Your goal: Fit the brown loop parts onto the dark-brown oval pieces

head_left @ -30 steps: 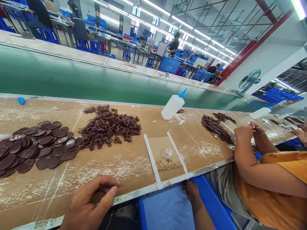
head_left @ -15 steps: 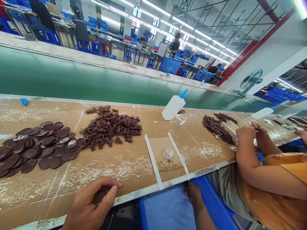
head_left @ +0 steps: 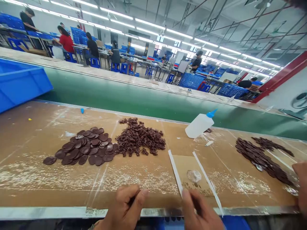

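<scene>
Cardboard-covered workbench (head_left: 28,143), left hand (head_left: 124,207) and right hand (head_left: 199,212) curled at its edge (pinching what, cannot tell)

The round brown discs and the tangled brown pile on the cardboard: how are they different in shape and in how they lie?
The round discs are flat and smooth, while the tangled pieces are thin and curly. The discs lie spread out and loosely overlapping, and the pieces form a denser heap. A few discs show a shiny pale face; the pieces show none. Both are dark brown and lie side by side, touching, on the same cardboard.
</scene>
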The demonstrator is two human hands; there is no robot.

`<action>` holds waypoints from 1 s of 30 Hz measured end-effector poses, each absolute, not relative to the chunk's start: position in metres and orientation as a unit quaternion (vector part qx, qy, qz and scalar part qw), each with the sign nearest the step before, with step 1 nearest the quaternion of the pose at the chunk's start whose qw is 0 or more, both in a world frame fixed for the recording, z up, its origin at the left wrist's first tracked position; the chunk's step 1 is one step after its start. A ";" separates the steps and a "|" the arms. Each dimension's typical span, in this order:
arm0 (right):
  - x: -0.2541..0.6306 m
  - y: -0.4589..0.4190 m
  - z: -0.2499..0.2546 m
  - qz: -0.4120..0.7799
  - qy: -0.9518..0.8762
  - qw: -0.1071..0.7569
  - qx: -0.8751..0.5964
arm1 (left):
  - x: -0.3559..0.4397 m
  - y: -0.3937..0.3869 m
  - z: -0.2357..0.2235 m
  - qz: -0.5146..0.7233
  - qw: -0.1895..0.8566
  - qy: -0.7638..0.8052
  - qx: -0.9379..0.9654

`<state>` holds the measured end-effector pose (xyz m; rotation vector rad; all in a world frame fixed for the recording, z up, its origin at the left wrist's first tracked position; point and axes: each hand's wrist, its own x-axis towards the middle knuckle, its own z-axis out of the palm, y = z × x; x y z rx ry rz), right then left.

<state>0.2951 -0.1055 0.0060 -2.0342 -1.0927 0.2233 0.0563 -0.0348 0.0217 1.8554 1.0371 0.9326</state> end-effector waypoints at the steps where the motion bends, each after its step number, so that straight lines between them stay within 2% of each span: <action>1: 0.279 -0.078 0.021 0.101 -0.494 0.346 -0.791 | 0.052 -0.033 0.026 0.364 0.439 0.401 0.717; 3: 0.257 -0.026 0.043 0.108 -0.542 0.305 -0.776 | 0.037 -0.024 0.035 0.359 0.481 0.394 0.696; 4: 0.251 -0.005 0.049 0.106 -0.561 0.277 -0.773 | 0.025 -0.017 0.041 0.361 0.468 0.404 0.698; 5: 0.246 0.012 0.053 0.101 -0.572 0.253 -0.774 | 0.011 -0.008 0.046 0.364 0.430 0.425 0.709; 8: 0.241 0.038 0.056 0.087 -0.597 0.179 -0.777 | -0.040 0.020 0.060 0.341 0.199 0.514 0.762; 11: 0.242 0.035 0.053 0.080 -0.611 0.130 -0.777 | -0.083 0.043 0.065 0.244 0.094 0.556 0.789; 14: 0.246 0.023 0.052 0.079 -0.617 0.098 -0.777 | -0.100 0.052 0.061 0.169 0.078 0.549 0.815; 24: 0.261 -0.013 0.062 0.090 -0.636 0.005 -0.767 | -0.087 0.059 0.075 0.128 0.092 0.514 0.843; 30: 0.266 -0.008 0.060 0.136 -0.611 0.016 -0.780 | -0.066 0.056 0.080 0.107 0.099 0.521 0.841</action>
